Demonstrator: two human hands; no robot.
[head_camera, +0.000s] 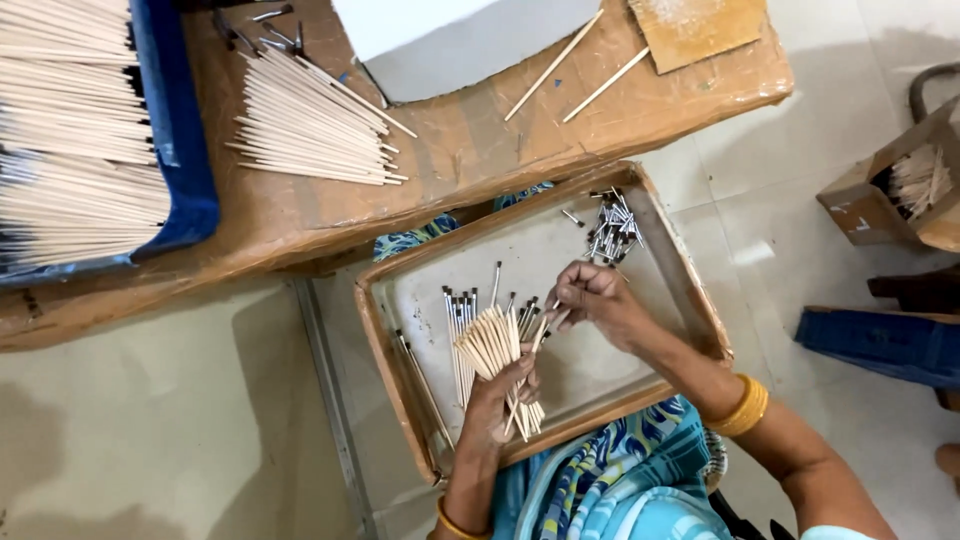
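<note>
Here, a low brown table carries a loose pile of pale sticks; below it a shallow cardboard tray rests on the person's lap, with small metal tips heaped in its far corner; the left hand is clamped around a bundle of sticks above the tray; the right hand pinches 1 stick at the bundle's edge.

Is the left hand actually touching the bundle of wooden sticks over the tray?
Touching. The head view shows the left hand with its fingers wrapped around the bundle of wooden sticks, no gap between them, above the tray.
</note>
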